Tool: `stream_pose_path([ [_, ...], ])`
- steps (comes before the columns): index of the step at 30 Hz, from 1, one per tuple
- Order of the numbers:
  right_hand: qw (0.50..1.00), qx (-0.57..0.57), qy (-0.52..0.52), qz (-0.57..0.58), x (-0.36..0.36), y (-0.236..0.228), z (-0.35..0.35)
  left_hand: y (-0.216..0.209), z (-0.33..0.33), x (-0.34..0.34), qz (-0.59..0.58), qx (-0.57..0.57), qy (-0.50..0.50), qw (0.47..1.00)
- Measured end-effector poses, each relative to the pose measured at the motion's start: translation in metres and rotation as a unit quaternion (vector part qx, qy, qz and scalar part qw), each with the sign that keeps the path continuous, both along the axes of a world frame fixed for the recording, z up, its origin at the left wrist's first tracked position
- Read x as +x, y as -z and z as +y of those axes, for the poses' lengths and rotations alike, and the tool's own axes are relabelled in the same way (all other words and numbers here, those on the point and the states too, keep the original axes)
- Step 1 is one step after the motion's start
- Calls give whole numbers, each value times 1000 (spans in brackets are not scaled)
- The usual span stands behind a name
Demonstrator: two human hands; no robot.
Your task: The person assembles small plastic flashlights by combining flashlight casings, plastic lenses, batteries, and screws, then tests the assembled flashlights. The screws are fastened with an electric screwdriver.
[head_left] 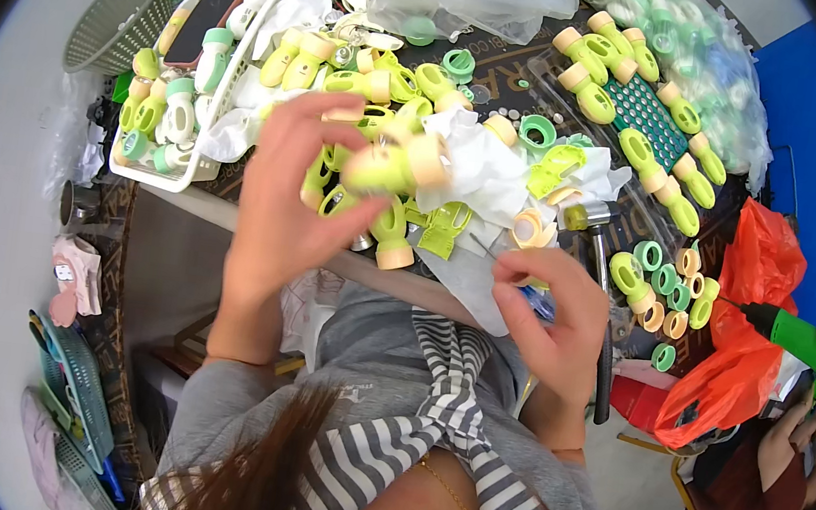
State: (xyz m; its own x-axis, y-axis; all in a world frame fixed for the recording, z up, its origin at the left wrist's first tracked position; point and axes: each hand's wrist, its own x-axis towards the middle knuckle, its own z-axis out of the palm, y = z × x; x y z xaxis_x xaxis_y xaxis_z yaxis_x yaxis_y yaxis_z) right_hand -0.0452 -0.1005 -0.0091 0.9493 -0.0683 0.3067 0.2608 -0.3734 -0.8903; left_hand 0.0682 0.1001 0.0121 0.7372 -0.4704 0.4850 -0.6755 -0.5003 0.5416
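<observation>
Holding a lime-green plastic piece with a beige cap [393, 165] above the table edge, the left hand [289, 196] closes thumb and fingers round it. The right hand [548, 306] sits lower, near the body, fingers pinched on a small blue-tipped object [540, 303] that I cannot identify. A hammer [593, 238] lies just beside it, and a white tray [188, 109] of similar pieces stands to the left.
</observation>
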Motion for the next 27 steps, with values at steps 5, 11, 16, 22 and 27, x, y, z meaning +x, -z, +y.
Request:
stream_pose_path([
  [5, 951, 290, -56, 90, 8, 5, 27, 23, -35, -38, 124, -289, 97, 944],
  [11, 898, 429, -64, 75, 12, 8, 28, 34, -58, -45, 74, -269, 78, 957],
  [16, 868, 491, -56, 49, 12, 10, 26, 29, -55, -48, 79, -221, 97, 967],
  [22, 914, 403, -54, -13, 12, 17, 9, 23, -51, -57, 524, -430, 234, 697],
  [27, 865, 479, -134, 66, 12, 16, 7, 34, -54, -55, 564, -444, 283, 636],
])
